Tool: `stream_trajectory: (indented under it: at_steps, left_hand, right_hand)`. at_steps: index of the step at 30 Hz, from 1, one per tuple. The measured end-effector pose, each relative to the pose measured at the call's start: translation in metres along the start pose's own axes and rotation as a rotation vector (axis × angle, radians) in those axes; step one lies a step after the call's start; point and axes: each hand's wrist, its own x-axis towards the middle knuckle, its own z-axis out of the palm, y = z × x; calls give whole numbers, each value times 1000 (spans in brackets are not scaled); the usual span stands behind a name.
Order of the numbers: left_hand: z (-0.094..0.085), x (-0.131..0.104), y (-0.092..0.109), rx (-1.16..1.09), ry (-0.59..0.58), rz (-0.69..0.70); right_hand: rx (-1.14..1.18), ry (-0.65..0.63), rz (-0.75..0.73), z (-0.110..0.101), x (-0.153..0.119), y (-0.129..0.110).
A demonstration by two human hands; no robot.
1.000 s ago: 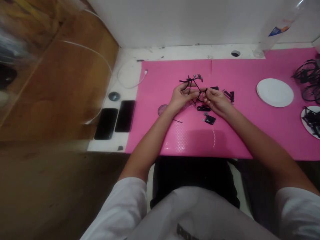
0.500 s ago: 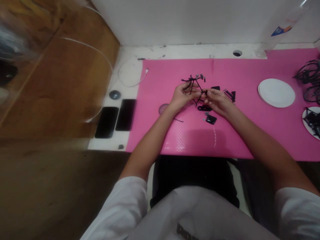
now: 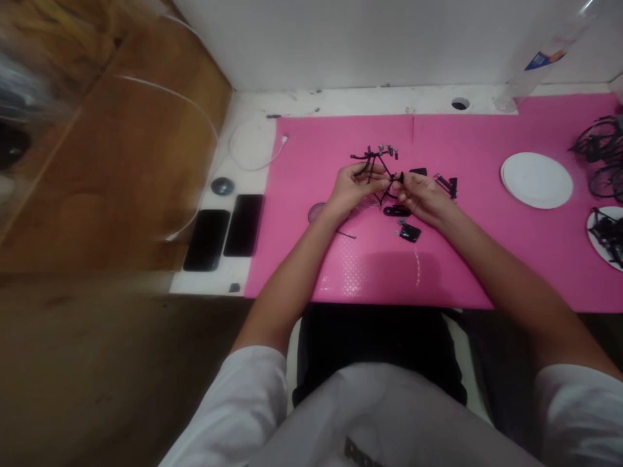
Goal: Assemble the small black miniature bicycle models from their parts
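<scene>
My left hand (image 3: 351, 186) is closed around a small black toy bicycle frame (image 3: 383, 166), held above the pink mat. My right hand (image 3: 424, 196) pinches a little black piece shaped like a bicycle saddle (image 3: 400, 176) against the frame's near right part; the fingers partly hide where they meet. Below the hands lie a black chain-cover-like part (image 3: 396, 211) and a flat black square piece (image 3: 410, 233). Small black parts (image 3: 446, 185) rest beyond my right wrist. Beside my left forearm is a small spoked wheel (image 3: 316, 211), partly covered.
The pink mat (image 3: 487, 259) covers most of the white table. Stacked white plates (image 3: 538, 180) sit to the right, near assembled toy bicycles (image 3: 601, 139) and a plate of black parts (image 3: 591, 224). Two phones (image 3: 207, 240) and a white cable (image 3: 257, 167) lie left. A clear bottle (image 3: 535, 71) stands behind.
Both hands stay nearly in place, still on the bicycle frame and the small black piece. The view has shifted very slightly.
</scene>
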Motion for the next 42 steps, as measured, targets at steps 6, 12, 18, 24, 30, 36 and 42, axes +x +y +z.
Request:
stream_trajectory:
  at_steps: [6,12,18,24,30,36,42]
  left_hand:
    - [1,0,1,-7,-3,9]
    - [0,-1,1,-19,-13,5]
    - [2,-4,4,12,-28,-23]
    - [-2,-4,5,7,-27,3]
    - [-3,-4,6,14,-43,19]
    - [0,-5,6,-3,-49,-1]
    - [2,-8,12,24,-40,10]
  right_hand:
    - [-9,9,6,-1,0,1]
    - [-18,-14,-6,-4,0,2]
    - [5,-14,-6,-7,2,4]
    - [-2,-23,-14,-5,2,4]
    - [1,-34,3,-4,0,2]
    - [-4,-58,26,-2,-3,-2]
    - [5,-70,14,-6,-1,1]
